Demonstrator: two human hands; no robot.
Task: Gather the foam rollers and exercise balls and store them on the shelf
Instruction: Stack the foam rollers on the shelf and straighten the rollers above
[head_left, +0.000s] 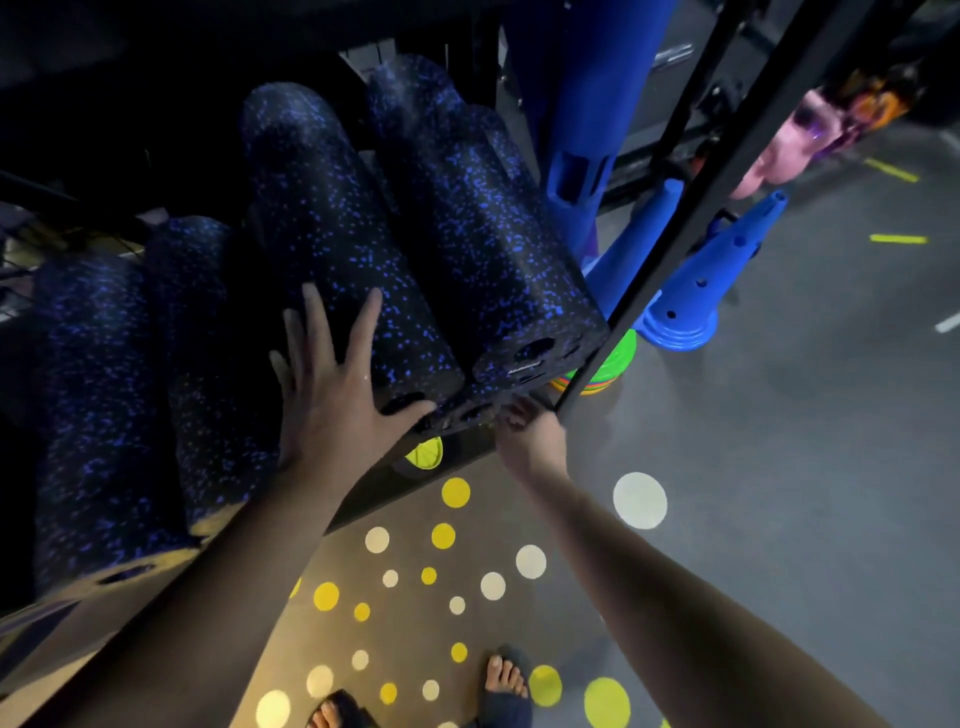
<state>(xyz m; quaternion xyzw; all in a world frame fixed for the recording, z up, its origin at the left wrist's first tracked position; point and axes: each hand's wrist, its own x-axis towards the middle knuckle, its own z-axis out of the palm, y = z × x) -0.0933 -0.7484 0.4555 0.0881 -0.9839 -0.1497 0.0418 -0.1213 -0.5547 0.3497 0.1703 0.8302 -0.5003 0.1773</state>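
Left hand (332, 400) flat, fingers splayed, atop speckled foam roller (337, 234).

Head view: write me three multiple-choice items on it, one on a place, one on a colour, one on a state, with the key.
1. Where do the blue cones stand?
A. on the floor right of the shelf
B. on top of the rollers
C. in a hand

2. What colour are the speckles on the foam rollers?
A. red
B. blue
C. white

3. How is the left hand?
A. a fist in the air
B. round a ball
C. fingers spread flat on a roller

Key: 1 A, their bases rest on the grey floor beyond the shelf post; 2 B, blue flecks cover the black foam; 3 C, straight fingers lie on the roller's top.
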